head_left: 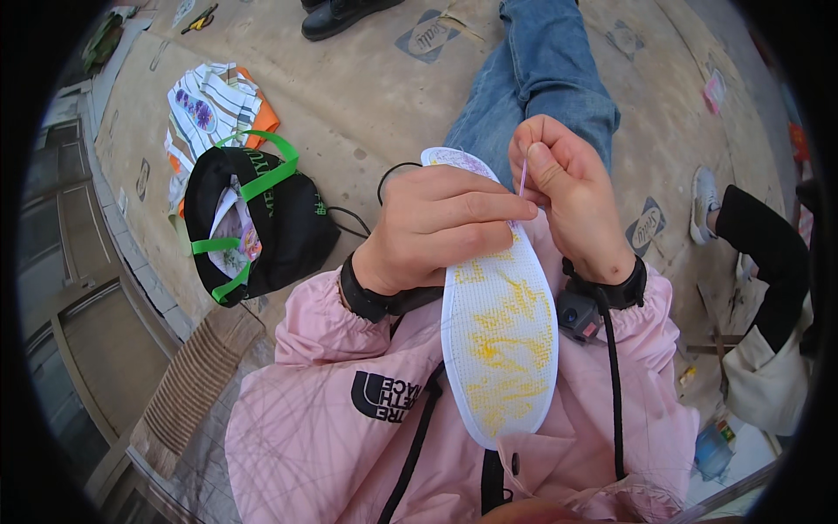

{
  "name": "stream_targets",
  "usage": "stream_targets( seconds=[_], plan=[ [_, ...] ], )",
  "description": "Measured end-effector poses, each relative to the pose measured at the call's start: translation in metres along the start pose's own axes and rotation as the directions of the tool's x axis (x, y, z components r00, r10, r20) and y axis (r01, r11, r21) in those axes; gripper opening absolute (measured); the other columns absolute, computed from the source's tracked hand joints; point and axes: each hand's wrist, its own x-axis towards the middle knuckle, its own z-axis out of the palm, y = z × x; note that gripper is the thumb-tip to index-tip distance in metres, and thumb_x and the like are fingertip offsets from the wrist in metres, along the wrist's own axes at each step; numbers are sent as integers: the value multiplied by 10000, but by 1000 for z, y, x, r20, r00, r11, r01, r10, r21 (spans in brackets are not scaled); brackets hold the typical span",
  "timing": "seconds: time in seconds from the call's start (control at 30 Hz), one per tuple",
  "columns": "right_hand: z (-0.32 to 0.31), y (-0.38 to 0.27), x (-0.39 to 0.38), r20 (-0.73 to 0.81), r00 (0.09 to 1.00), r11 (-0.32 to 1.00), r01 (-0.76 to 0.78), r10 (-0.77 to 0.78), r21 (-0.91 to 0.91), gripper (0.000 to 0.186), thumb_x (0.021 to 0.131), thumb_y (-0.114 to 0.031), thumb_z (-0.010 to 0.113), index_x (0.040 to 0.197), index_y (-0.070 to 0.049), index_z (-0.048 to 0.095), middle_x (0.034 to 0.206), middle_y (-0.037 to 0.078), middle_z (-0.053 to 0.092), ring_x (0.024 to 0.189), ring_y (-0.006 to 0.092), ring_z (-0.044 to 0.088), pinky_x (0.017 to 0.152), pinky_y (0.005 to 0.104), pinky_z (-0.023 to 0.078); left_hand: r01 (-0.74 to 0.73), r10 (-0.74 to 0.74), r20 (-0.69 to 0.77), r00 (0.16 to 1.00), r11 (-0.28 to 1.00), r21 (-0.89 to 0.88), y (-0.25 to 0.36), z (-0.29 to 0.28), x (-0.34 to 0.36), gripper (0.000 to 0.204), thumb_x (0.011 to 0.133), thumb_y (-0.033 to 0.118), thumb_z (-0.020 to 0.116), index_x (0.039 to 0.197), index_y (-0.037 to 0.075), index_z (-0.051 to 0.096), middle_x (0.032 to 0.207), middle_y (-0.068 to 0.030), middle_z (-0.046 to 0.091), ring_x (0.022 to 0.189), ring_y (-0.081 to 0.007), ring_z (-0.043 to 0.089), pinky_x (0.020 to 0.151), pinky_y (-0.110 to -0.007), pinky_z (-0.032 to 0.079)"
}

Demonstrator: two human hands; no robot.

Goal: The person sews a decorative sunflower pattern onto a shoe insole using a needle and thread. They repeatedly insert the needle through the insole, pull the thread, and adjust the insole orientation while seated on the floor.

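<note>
A white insole-shaped pad point(502, 349) lies slanted in front of my pink jacket. Yellow stitching covers its near half, and purple stitching shows at its far end. My left hand point(449, 214) is closed on the pad's left side, its fingers lying across the upper face. Just to the right, my right hand point(567, 179) is raised with thumb and forefinger pinched together. A short strand of pale purple thread point(523, 179) runs from that pinch down toward the pad by my left fingertips. Whether a needle is in the pinch I cannot make out.
On the left stands a black bag point(292, 214) with green handles, beside striped cloth point(229, 92). Yellow-handled scissors point(199, 19) lie far left. Blue-jeaned legs point(559, 65) stretch out ahead. A person in black trousers point(758, 240) sits at right, near a plastic bottle point(714, 452).
</note>
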Motion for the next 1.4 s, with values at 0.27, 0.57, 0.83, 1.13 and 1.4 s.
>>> stream_targets(
  seconds=[0.27,0.57,0.83,1.13,1.4],
  plan=[
    [-14,-10,2,-86,991,992,104,-98,68,151,1004,-174,483,917,-51,474,766,-43,359,617,47,272,533,193,242,-8,8,17,1000,1000,-18,4,-2,-2,222,709,144,726,822,41,566,894,-94,678,800,-275,691,648,-340,559],
    [-22,-16,3,-123,984,978,145,-128,149,126,991,-152,515,951,-32,512,758,-33,387,601,54,289,517,202,258,1,-3,-39,999,1000,-27,1,-4,-5,250,685,100,719,859,13,561,880,-143,681,819,-310,691,659,-354,564],
    [-10,-20,-23,-190,981,997,13,-26,-70,84,912,-90,652,943,-33,599,782,-15,597,621,25,523,524,169,387,-6,7,-62,998,1000,22,-4,-6,-7,270,680,97,718,882,15,558,931,-149,691,847,-315,693,682,-357,573],
    [-3,-10,-9,-96,992,996,-70,75,54,98,885,-76,674,918,-24,597,849,35,663,639,39,541,558,185,423,-26,26,-51,998,1000,-5,-6,-2,-7,253,674,110,709,853,15,559,911,-143,685,827,-299,691,662,-351,566],
    [-10,-7,-5,-108,990,976,110,-91,188,89,878,-35,661,882,-18,574,893,71,659,624,50,526,549,194,424,-26,25,-29,999,999,-22,-9,1,-4,230,666,115,703,819,15,563,897,-136,680,818,-291,690,656,-343,564]
  ],
)
